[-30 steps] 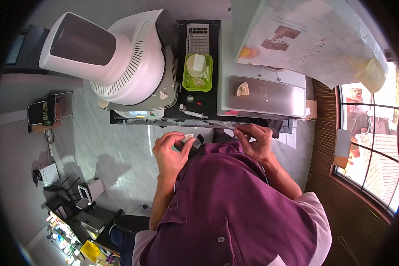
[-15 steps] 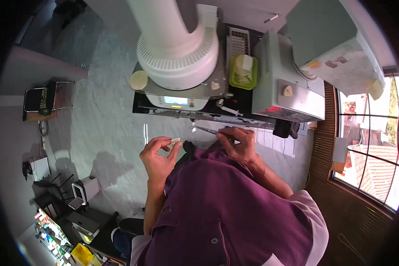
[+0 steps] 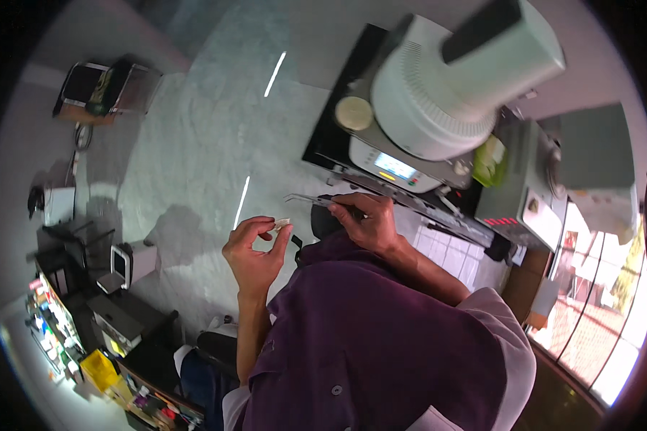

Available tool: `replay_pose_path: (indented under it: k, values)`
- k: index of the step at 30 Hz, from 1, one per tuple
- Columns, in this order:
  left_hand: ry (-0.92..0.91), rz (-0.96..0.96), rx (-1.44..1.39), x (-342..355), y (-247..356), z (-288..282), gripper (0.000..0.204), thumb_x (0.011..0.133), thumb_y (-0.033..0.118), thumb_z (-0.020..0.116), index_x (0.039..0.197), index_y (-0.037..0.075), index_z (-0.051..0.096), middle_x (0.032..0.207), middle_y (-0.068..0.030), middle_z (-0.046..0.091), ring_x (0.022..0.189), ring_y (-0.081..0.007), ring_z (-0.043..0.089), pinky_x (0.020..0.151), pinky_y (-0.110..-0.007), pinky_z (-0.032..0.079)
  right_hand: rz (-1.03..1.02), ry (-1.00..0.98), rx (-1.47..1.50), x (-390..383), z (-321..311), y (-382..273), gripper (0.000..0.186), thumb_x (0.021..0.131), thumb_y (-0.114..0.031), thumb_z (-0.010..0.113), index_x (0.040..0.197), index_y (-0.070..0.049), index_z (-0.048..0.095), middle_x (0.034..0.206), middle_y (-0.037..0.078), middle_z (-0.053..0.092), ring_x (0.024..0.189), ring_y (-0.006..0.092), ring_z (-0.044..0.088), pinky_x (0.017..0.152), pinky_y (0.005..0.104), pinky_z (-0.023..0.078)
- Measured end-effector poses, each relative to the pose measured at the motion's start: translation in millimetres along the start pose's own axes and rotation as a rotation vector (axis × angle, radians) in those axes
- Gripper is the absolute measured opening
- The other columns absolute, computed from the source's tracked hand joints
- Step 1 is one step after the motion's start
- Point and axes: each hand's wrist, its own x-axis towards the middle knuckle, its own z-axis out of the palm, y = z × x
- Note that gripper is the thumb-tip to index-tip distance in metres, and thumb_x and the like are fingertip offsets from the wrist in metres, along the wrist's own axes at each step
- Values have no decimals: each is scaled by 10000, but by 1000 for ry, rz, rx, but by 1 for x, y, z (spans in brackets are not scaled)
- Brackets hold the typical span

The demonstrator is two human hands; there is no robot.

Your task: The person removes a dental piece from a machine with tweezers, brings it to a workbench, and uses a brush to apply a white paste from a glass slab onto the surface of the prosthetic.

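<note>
My left hand (image 3: 254, 257) pinches a small off-white piece (image 3: 282, 223) between thumb and fingertips, in front of my purple shirt. Its exact kind is too small to tell. In my right hand (image 3: 369, 223) is a pair of slim metal tweezers (image 3: 306, 198), their bent tips pointing left. Those tips hang beyond the small piece, apart from it, with nothing visible between them. Both hands are held in the air, short of the bench.
Ahead on the right, a white furnace-like machine (image 3: 438, 93) with a lit screen stands on a black bench (image 3: 322, 144). A round cream disc (image 3: 354, 113), a green tray (image 3: 490, 161) and a grey box-shaped device (image 3: 525, 187) are beside it. Behind on the left is a cluttered desk (image 3: 151, 363).
My view has turned left, so the bench and machine sit further right. My right hand has brought the tweezers closer to the left hand, which keeps its pinch on the piece.
</note>
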Motion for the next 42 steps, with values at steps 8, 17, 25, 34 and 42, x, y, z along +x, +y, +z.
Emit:
replay_pose_path:
  k: [8,17,25,34,42]
  values:
    - [164,-61,91,80,-86,-94,266,738,81,936,913,18,745,922,-109,762,668,-160,676,616,-285,536,10,-211,73,116,134,-27,109,935,-49,776,1004,36,772,772,94,768,669,113,719,591,258,557]
    - [303,-330,224,173,-211,-237,229,723,148,940,826,38,766,908,-88,787,669,-185,709,657,-309,544,-109,-449,185,284,357,-79,133,924,-78,794,1006,24,770,805,118,764,667,134,714,585,256,538]
    - [656,-519,198,193,-337,-357,260,754,230,910,845,50,746,829,-79,743,637,-230,697,635,-356,518,-521,-759,70,402,564,-155,121,882,-50,809,988,-3,775,839,101,761,659,154,674,579,283,515]
    - [547,-613,304,240,-512,-573,268,782,260,903,835,42,755,824,-92,740,689,-222,708,629,-366,538,-324,-831,-8,438,824,-219,201,883,-111,816,1043,8,792,906,132,794,704,150,708,624,284,535]
    - [632,-487,405,310,-648,-781,268,788,282,898,862,80,738,876,-56,758,678,-196,700,642,-358,500,-274,-823,15,487,1038,-279,201,885,-93,807,1060,4,791,922,126,792,775,156,720,649,297,545]
